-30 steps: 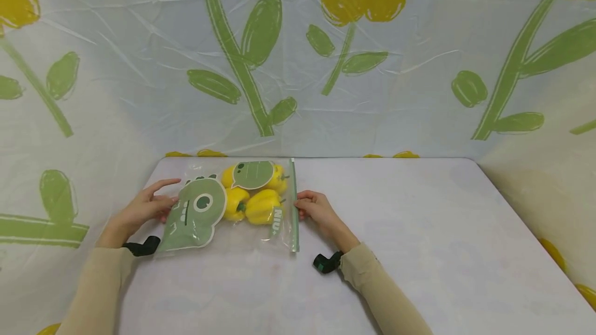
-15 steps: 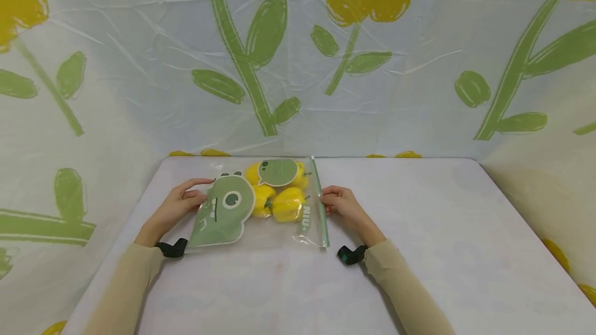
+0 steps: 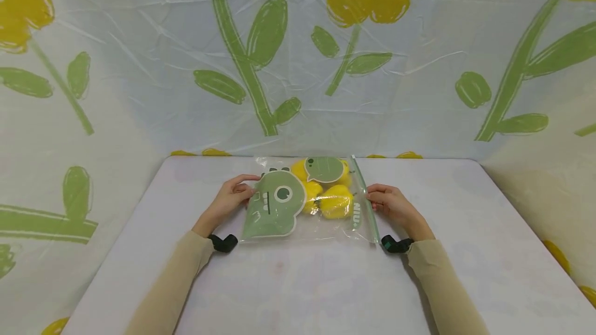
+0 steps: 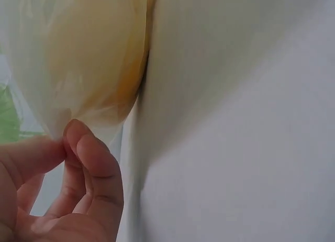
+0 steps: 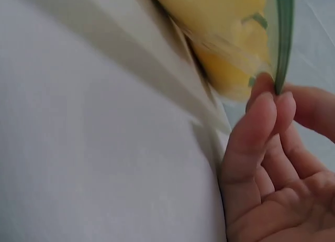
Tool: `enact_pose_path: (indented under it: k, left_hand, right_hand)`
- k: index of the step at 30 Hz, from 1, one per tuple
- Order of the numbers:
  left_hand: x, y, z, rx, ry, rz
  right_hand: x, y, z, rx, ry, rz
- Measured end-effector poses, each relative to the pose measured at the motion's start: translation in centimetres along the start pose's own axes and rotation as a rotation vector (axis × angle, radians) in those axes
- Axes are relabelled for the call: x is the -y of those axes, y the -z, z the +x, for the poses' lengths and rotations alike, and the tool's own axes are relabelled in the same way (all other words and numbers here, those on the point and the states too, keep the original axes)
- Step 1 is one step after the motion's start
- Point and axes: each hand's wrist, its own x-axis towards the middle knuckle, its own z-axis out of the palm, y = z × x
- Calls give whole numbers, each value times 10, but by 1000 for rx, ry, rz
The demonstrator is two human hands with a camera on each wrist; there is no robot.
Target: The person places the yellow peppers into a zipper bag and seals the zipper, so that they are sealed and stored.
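Observation:
A clear zip bag (image 3: 274, 211) with a green dinosaur print spans the space between my two hands. Inside it are several yellow bell peppers (image 3: 336, 203), partly covered by the print. My left hand (image 3: 229, 199) pinches the bag's left end; in the left wrist view the thumb and fingertips (image 4: 78, 132) meet on the plastic. At the other end, my right hand (image 3: 396, 207) pinches the green zip strip (image 5: 284, 37) between thumb and fingers. The peppers' green stems show through the plastic in the right wrist view.
The bag is over a white-covered table (image 3: 298, 288), near its back edge. Behind stands a fabric backdrop (image 3: 400, 112) printed with flowers, with more of it at both sides. A black wrist camera (image 3: 224, 243) sits on each wrist.
Both hands have moved to the right across the table, carrying the bag with the peppers along. The pinch at each end has stayed the same.

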Motion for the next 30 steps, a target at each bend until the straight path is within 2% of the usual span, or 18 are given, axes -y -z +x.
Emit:
enact_pose_path:
  k: [3,5,8,12,18,22,30]
  left_hand:
    - [3,-9,7,-36,-9,-11]
    - [7,-11,9,-59,4,-56]
    - [13,-12,7,-103,28,-135]
    - [16,-12,4,-131,14,-205]
    - [17,-18,2,-113,-15,-231]
    - [19,-19,2,-127,-30,-254]
    - [22,-20,5,-168,-41,-238]
  right_hand:
    - [-3,12,-2,15,-1,20]
    - [-5,16,-4,28,6,21]
    - [-7,17,-6,79,28,5]
    - [-8,16,-8,121,57,7]
    - [-9,16,-10,78,67,5]
    - [-11,15,-9,64,65,5]
    - [-11,11,-5,35,73,17]
